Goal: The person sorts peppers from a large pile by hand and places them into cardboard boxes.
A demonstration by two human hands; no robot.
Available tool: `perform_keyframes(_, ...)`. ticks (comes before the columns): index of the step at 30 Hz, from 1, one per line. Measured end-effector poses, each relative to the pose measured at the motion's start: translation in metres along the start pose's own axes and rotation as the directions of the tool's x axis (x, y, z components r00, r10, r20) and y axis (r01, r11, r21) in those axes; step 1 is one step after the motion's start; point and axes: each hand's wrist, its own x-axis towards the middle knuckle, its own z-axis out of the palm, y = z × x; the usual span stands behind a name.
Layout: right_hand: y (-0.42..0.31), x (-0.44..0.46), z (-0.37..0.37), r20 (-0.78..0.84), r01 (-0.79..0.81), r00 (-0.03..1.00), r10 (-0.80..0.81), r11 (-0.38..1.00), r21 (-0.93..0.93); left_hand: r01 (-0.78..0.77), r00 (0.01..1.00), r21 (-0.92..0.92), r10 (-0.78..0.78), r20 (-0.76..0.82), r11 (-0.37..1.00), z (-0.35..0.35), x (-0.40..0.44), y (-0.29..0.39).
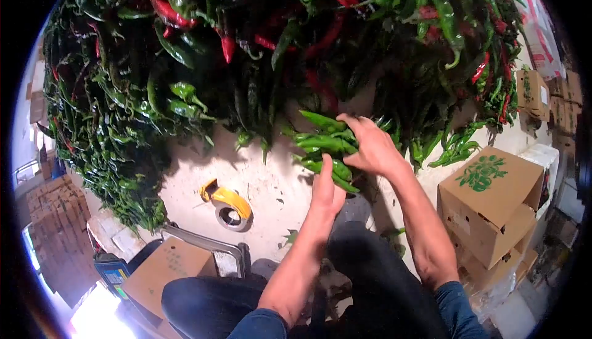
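Several long green peppers (322,142) lie side by side between my two hands, just in front of a big heap of peppers. My left hand (330,188) holds them from below, its thumb up against the nearest ones. From the right, my right hand (372,145) curls its fingers over their ends. Behind my hands rises the pepper heap (246,86), mostly dark green with some red ones. A few loose green peppers (457,145) lie at its right edge.
A yellow tape dispenser (228,205) lies on the pale surface (191,172) to the left. Cardboard boxes (490,188) with a green print are stacked at right. Another carton (169,274) stands at lower left, beside a grey metal frame (209,245) and a blue display device (114,276).
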Motion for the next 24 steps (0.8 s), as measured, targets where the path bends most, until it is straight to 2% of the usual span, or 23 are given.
perform_keyframes(2, -0.011, -0.028, 0.006, -0.026, 0.022, 0.999, -0.021, 0.997, 0.071, -0.022, 0.999, 0.074, 0.024, -0.023, 0.997, -0.018, -0.022, -0.005)
perform_keyframes(3, -0.01, -0.041, 0.013, -0.088, 0.07, 0.994, -0.059, 0.989, 0.132, 0.034, 0.999, 0.148, -0.029, -0.037, 0.988, -0.027, -0.035, -0.004)
perform_keyframes(4, -0.006, -0.052, 0.019, -0.155, 0.125, 0.983, -0.097, 0.975, 0.186, -0.022, 1.0, 0.16, 0.019, 0.019, 0.987, -0.032, -0.039, -0.008)
perform_keyframes(5, 0.0, -0.062, 0.025, -0.231, 0.196, 0.96, -0.156, 0.967, 0.16, -0.078, 0.995, 0.166, 0.066, 0.075, 0.983, -0.034, -0.043, -0.011)
perform_keyframes(7, 0.006, -0.078, 0.036, -0.279, 0.166, 0.955, -0.099, 0.96, 0.226, -0.187, 0.976, 0.342, 0.133, 0.175, 0.921, -0.038, -0.052, -0.011)
perform_keyframes(8, 0.01, -0.084, 0.042, -0.312, 0.16, 0.947, -0.079, 0.957, 0.243, -0.29, 0.952, 0.509, 0.191, 0.24, 0.81, -0.035, -0.059, -0.008)
perform_keyframes(9, 0.013, -0.09, 0.047, -0.291, 0.186, 0.949, -0.123, 0.963, 0.198, -0.375, 0.924, 0.596, 0.233, 0.304, 0.71, -0.039, -0.06, -0.012)
perform_keyframes(11, 0.018, -0.096, 0.052, -0.247, 0.243, 0.946, -0.211, 0.964, 0.107, -0.523, 0.853, 0.673, 0.315, 0.417, 0.523, -0.052, -0.054, -0.022)
perform_keyframes(14, 0.014, -0.104, 0.057, -0.233, 0.172, 0.959, -0.16, 0.984, 0.035, -0.55, 0.829, 0.627, 0.448, 0.334, 0.552, -0.049, -0.065, -0.042)
perform_keyframes(16, 0.017, -0.105, 0.06, -0.26, 0.154, 0.957, -0.128, 0.985, 0.082, -0.436, 0.892, 0.497, 0.433, 0.128, 0.75, -0.033, -0.07, -0.043)
perform_keyframes(17, 0.019, -0.104, 0.059, -0.286, 0.154, 0.951, -0.119, 0.983, 0.102, -0.434, 0.873, 0.765, 0.43, 0.228, 0.476, -0.04, -0.067, -0.036)
perform_keyframes(18, 0.021, -0.106, 0.059, -0.308, 0.149, 0.945, -0.105, 0.981, 0.124, -0.281, 0.92, 0.636, 0.391, -0.035, 0.719, -0.037, -0.068, -0.038)
perform_keyframes(19, 0.026, -0.106, 0.059, -0.308, 0.115, 0.949, -0.065, 0.982, 0.149, -0.143, 0.92, 0.419, 0.277, -0.278, 0.896, -0.026, -0.068, -0.037)
perform_keyframes(20, 0.034, -0.107, 0.057, -0.313, 0.139, 0.946, -0.088, 0.98, 0.142, -0.055, 0.911, 0.13, 0.103, -0.399, 0.99, -0.037, -0.062, -0.044)
perform_keyframes(21, 0.041, -0.107, 0.059, -0.33, 0.105, 0.943, -0.028, 0.97, 0.218, -0.023, 0.861, -0.184, -0.075, -0.503, 0.983, -0.045, -0.055, -0.049)
perform_keyframes(22, 0.044, -0.104, 0.057, -0.34, 0.071, 0.94, 0.035, 0.953, 0.294, 0.008, 0.86, -0.166, -0.092, -0.502, 0.986, -0.042, -0.058, -0.045)
perform_keyframes(23, 0.05, -0.103, 0.05, -0.272, 0.046, 0.961, 0.056, 0.934, 0.355, 0.039, 0.859, -0.149, -0.11, -0.499, 0.988, -0.039, -0.061, -0.042)
perform_keyframes(24, 0.053, -0.1, 0.047, -0.256, 0.016, 0.963, 0.082, 0.934, 0.357, 0.072, 0.859, -0.132, -0.128, -0.495, 0.989, -0.035, -0.062, -0.04)
